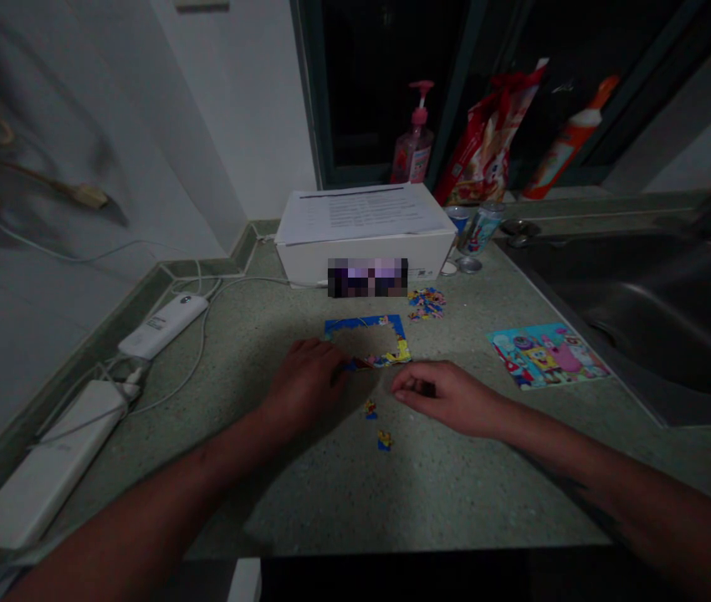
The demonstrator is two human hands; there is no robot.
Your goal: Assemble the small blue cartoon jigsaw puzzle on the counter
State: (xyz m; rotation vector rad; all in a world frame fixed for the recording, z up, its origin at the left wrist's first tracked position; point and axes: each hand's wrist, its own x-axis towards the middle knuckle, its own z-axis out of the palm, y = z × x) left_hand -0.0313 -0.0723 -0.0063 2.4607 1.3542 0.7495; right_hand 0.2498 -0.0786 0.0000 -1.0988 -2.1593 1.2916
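A rectangular puzzle border (365, 321) of joined pieces, mostly blue with yellow at the lower right, lies on the green speckled counter around a bare middle. My left hand (306, 378) rests over its lower left corner, palm down, its fingertips partly hidden. Just below the lower right corner is my right hand (440, 393), fingers curled with thumb near the index finger; anything between them is too small to make out. Two loose puzzle pieces, one (371, 409) above the other (384, 440), lie nearer me. A pile of loose pieces (427, 303) sits behind the border.
A white box (365, 247) with papers stands at the back, beside cans (483, 227). The colourful picture sheet (549, 355) lies right, next to the sink (657, 318). White power strips (58, 460) and cables run along the left.
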